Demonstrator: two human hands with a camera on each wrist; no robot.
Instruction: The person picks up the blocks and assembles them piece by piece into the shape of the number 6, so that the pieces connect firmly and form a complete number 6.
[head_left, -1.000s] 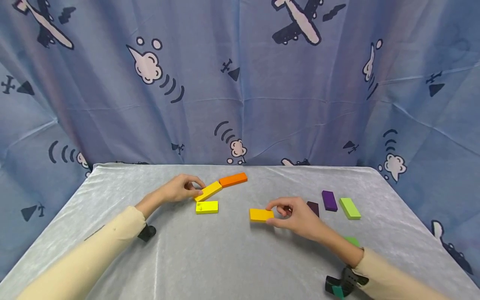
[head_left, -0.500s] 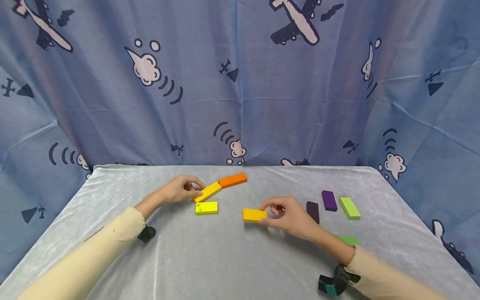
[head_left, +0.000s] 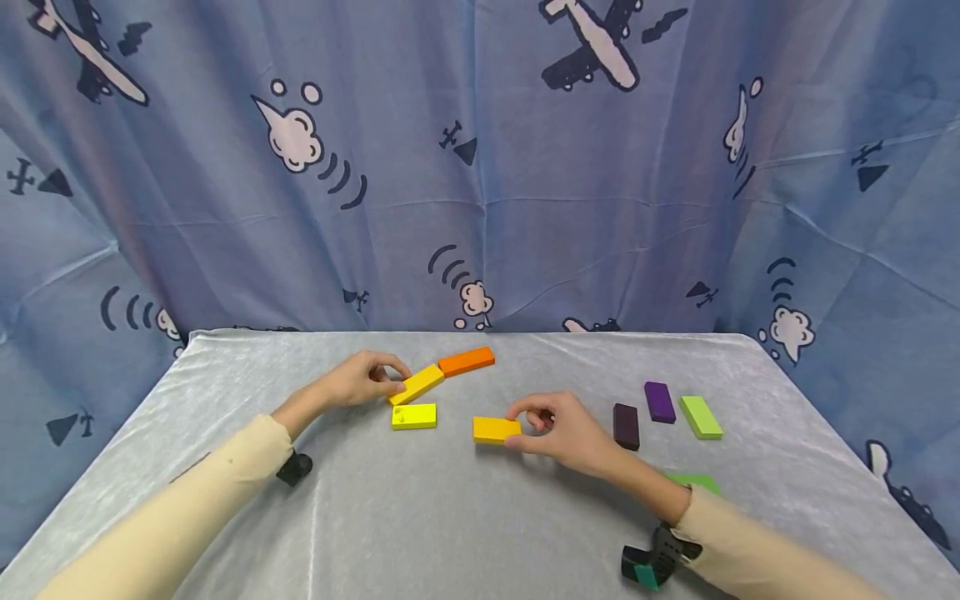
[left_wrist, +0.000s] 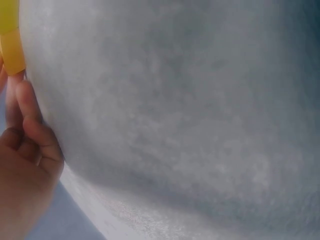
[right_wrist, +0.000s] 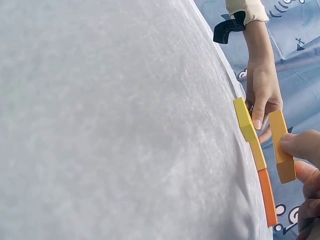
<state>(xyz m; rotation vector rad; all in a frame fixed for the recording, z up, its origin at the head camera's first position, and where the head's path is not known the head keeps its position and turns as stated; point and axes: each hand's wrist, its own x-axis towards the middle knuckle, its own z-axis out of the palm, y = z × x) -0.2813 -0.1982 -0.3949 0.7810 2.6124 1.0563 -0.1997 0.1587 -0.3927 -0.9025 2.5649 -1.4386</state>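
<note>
My left hand (head_left: 358, 377) pinches the near-left end of a yellow block (head_left: 417, 384) lying slanted on the table. That block's far end meets an orange block (head_left: 467, 361) in the head view. A bright lemon-yellow block (head_left: 414, 417) with a small mark on top lies just in front. Between thumb and forefinger, my right hand (head_left: 561, 432) holds an amber block (head_left: 495, 430) by its right end, to the right of the lemon-yellow one. The right wrist view shows the amber block (right_wrist: 282, 146) apart from the row of other blocks.
Toward the right lie a dark brown block (head_left: 626, 427), a purple block (head_left: 659, 402) and a light green block (head_left: 701, 417). A green block (head_left: 696, 482) is partly covered by my right forearm. The pale cloth-covered table (head_left: 405, 525) ends at a patterned blue curtain (head_left: 420, 167).
My right hand has moved steadily left with the amber block, toward the lemon-yellow block. The dark brown block has come fully into sight. My left hand and its block have stayed put.
</note>
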